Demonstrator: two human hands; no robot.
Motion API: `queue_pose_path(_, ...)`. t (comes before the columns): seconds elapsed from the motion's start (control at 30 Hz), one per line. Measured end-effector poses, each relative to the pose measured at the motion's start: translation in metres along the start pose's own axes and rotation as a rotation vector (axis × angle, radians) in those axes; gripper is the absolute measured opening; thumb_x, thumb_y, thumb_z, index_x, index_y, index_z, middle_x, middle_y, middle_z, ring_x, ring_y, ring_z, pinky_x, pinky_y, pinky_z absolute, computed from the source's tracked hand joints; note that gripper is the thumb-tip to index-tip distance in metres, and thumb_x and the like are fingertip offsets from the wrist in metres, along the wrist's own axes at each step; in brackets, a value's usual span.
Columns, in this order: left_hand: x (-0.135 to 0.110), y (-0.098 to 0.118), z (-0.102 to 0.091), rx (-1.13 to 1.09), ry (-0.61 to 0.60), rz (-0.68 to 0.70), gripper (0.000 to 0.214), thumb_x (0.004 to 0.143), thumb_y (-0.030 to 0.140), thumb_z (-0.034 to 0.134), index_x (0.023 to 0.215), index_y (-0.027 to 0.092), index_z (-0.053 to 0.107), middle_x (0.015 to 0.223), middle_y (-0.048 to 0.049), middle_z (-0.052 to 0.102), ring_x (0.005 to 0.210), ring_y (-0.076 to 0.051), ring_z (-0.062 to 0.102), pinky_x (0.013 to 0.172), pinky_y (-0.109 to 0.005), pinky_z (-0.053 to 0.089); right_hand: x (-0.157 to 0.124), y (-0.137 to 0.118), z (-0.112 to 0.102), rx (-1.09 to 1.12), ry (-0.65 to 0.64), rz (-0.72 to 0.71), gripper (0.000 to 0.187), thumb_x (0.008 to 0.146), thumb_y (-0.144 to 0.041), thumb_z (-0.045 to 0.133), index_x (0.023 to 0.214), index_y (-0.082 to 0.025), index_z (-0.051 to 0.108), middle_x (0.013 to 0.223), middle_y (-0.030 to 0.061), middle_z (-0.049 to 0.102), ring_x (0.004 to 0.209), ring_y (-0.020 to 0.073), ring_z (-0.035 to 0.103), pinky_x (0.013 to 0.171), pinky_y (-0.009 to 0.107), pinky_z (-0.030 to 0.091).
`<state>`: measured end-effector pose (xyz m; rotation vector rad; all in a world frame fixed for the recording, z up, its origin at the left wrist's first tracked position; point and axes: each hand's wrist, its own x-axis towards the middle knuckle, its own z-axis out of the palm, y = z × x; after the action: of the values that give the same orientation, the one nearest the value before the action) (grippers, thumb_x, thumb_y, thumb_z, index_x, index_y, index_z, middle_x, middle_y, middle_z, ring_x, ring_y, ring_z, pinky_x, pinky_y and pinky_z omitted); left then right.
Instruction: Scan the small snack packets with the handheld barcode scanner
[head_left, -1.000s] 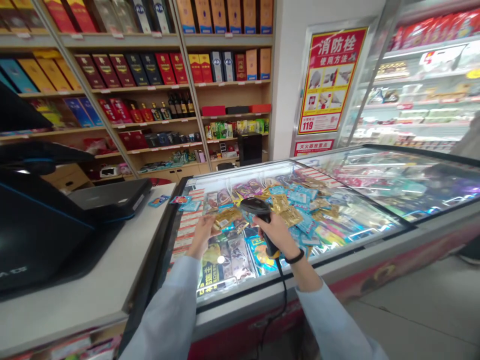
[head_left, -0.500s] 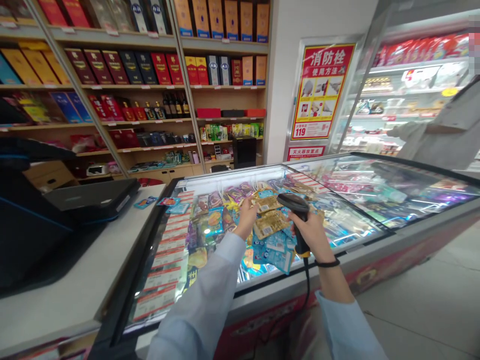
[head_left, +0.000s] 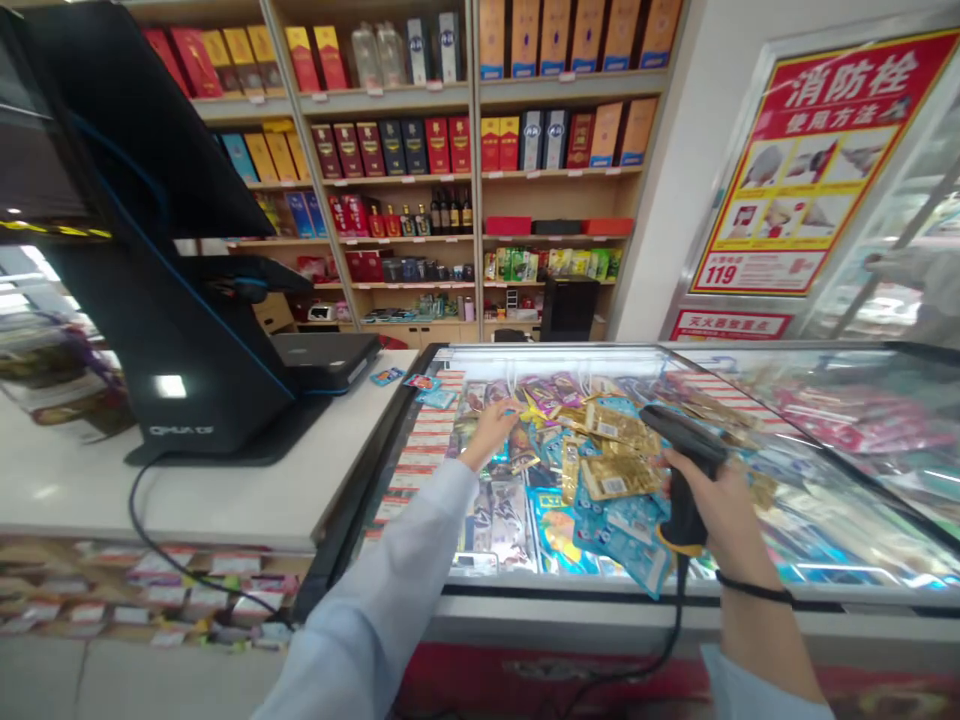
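My right hand (head_left: 718, 510) grips a black barcode scanner (head_left: 684, 450) by its handle, its head aimed left over a heap of snack packets on the glass lid of a chest freezer (head_left: 600, 590). Gold packets (head_left: 619, 474) and blue packets (head_left: 622, 535) lie just left of the scanner. My left hand (head_left: 493, 428) reaches to the far left side of the heap, with its fingers curled down onto a packet there; what they hold is hidden. A black band circles my right wrist.
A black till terminal (head_left: 161, 300) stands on the white counter (head_left: 225, 500) to the left, its cable hanging over the front. Shelves of boxed bottles (head_left: 420, 140) fill the back wall. A red fire-hydrant poster (head_left: 817, 160) hangs at the right. Another person's sleeve (head_left: 919, 275) shows at the far right.
The view has swung left, bringing the till terminal into sight. My left hand has moved left across the heap, away from the gold packet. The scanner stays in my right hand.
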<state>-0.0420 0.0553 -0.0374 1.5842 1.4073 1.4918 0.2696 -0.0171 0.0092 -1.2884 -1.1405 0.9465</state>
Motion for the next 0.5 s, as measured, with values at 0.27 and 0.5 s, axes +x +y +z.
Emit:
queue_pose_path(0.27, 0.010, -0.026, -0.143, 0.929, 0.131, -0.073, 0.031, 0.087, 0.007, 0.050, 0.114, 0.015, 0.064, 0.121, -0.0144, 0.068, 0.109, -0.025, 0.066, 0.096, -0.037, 0.050, -0.018, -0.013, 0.076, 0.128, -0.347, -0.041, 0.040, 0.069, -0.057, 0.075, 0.073, -0.017, 0.066, 0.052, 0.0024, 0.060, 0.044, 0.0159, 0.053, 0.043, 0.027, 0.042)
queue_pose_path(0.5, 0.056, -0.047, -0.171, 1.263, 0.032, -0.122, 0.041, 0.089, 0.004, 0.043, 0.127, 0.012, 0.057, 0.132, -0.0190, 0.060, 0.129, -0.027, 0.054, 0.105, -0.037, 0.044, -0.023, 0.014, 0.107, -0.033, -0.583, -0.076, 0.049, 0.073, -0.064, 0.069, 0.070, -0.015, 0.068, 0.044, 0.0019, 0.056, 0.040, 0.0154, 0.052, 0.044, 0.028, 0.041)
